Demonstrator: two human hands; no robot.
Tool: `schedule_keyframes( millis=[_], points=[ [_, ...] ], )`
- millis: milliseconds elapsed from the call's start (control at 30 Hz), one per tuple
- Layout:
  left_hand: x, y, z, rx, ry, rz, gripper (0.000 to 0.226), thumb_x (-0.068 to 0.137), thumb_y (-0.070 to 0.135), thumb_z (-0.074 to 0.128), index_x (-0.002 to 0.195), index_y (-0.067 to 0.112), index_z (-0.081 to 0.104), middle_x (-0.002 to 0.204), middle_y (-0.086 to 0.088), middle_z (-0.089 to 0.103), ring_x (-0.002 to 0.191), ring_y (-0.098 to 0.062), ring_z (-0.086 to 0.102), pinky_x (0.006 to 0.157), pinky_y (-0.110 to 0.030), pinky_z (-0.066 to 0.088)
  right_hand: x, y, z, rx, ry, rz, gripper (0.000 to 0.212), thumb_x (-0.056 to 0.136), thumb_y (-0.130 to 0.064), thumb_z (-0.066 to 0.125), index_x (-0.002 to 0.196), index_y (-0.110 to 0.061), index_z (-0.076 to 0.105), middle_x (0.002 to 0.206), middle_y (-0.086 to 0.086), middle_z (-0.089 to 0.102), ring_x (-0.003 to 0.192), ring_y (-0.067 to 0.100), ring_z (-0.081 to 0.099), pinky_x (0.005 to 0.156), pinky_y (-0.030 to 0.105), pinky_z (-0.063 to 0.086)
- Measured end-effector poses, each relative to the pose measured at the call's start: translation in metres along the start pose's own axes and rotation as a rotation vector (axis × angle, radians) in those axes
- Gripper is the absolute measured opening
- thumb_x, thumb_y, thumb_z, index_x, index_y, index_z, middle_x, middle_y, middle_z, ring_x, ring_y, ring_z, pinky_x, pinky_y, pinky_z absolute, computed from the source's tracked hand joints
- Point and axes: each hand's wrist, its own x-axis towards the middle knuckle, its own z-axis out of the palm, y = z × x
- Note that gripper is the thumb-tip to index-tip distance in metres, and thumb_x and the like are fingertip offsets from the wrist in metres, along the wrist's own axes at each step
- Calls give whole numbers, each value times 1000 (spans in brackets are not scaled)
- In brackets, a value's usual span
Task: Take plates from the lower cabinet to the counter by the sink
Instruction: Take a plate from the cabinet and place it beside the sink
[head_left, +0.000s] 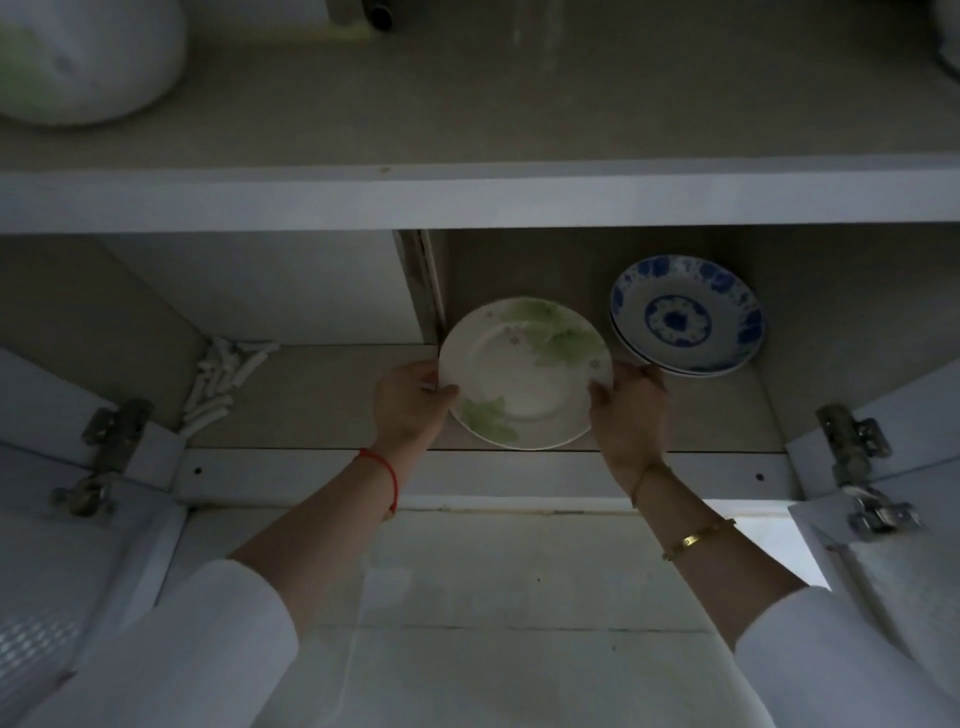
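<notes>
Hands gripped a white plate (522, 371) with green leaf print inside the open lower cabinet (332, 400): left hand (410, 402) curled round its left rim, right hand (628, 410) round its right rim. Blue-patterned plates (685, 314) sat stacked just beside it, to the right. White rods (223, 379) lay in the left compartment.

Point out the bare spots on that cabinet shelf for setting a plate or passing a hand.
Bare shelf lies between the white sticks and the left hand. A narrower strip runs in front of the blue plates to the right wall. Crowded: the right hand sits between the green-leaf plate and the blue plates.
</notes>
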Motion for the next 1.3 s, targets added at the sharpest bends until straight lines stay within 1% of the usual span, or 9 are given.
schedule_keyframes(
  millis=[100, 233, 400, 500, 700, 867, 1033, 1167, 1300],
  points=[
    [-6, 1, 0, 45, 27, -4, 29, 74, 5, 75, 101, 16, 77, 87, 4, 70, 87, -12, 65, 68, -3, 42, -1, 3, -2, 79, 13, 43, 23, 89, -7, 61, 108, 5, 65, 111, 24, 63, 111, 35, 54, 77, 27, 36],
    [-17, 4, -5, -23, -3, -39, 29, 73, 0, 75, 98, 14, 70, 89, 4, 69, 87, -14, 65, 66, -10, 47, -9, 5, -10, 224, 61, 73, 14, 83, -1, 66, 96, 4, 63, 97, 22, 66, 100, 36, 60, 73, 26, 37],
    [-37, 15, -19, -311, -18, -102, 35, 76, -16, 67, 99, 11, 65, 89, -7, 67, 87, -27, 67, 57, -22, 58, -26, -2, -29, 426, 77, 116, 15, 85, 2, 64, 89, -8, 53, 84, 9, 60, 89, 30, 62, 80, 40, 50],
    [-52, 23, -33, -388, -92, -118, 32, 78, -19, 64, 91, 10, 60, 86, -3, 64, 80, -22, 65, 52, -19, 57, -37, -4, -41, 449, 90, 146, 10, 88, -2, 62, 96, -2, 56, 85, 10, 61, 84, 24, 58, 73, 30, 43],
    [-97, 43, -69, -384, -108, -140, 34, 79, -14, 66, 89, 17, 58, 85, 2, 63, 73, -13, 64, 52, -17, 56, -81, -21, -80, 481, 75, 227, 10, 92, -6, 58, 101, -4, 54, 81, 4, 57, 77, 21, 53, 70, 26, 36],
    [-152, 77, -119, -340, -147, -224, 37, 79, -13, 64, 100, 17, 57, 95, -2, 65, 81, -18, 66, 67, -31, 57, -136, -54, -136, 493, -10, 346, 7, 94, -13, 56, 95, -15, 49, 75, 1, 58, 73, 26, 57, 59, 26, 37],
    [-212, 127, -172, -328, -186, -242, 37, 83, -16, 57, 113, 5, 55, 106, -11, 63, 87, -25, 64, 79, -43, 57, -183, -94, -204, 509, -31, 448, 10, 92, -13, 57, 101, -16, 54, 85, 4, 65, 83, 31, 63, 77, 42, 53],
    [-256, 159, -209, -355, -207, -231, 38, 82, -16, 57, 113, 6, 56, 108, -17, 65, 91, -29, 65, 72, -37, 55, -214, -123, -257, 537, -40, 480, 12, 92, -12, 57, 102, -17, 54, 90, 6, 66, 84, 32, 64, 80, 47, 56],
    [-292, 188, -245, -345, -205, -244, 40, 80, -13, 60, 107, 18, 58, 107, -11, 66, 88, -22, 67, 70, -33, 55, -244, -150, -306, 581, -20, 492, 11, 91, -12, 57, 96, -21, 54, 82, 0, 63, 77, 25, 60, 70, 36, 51]
  ],
)
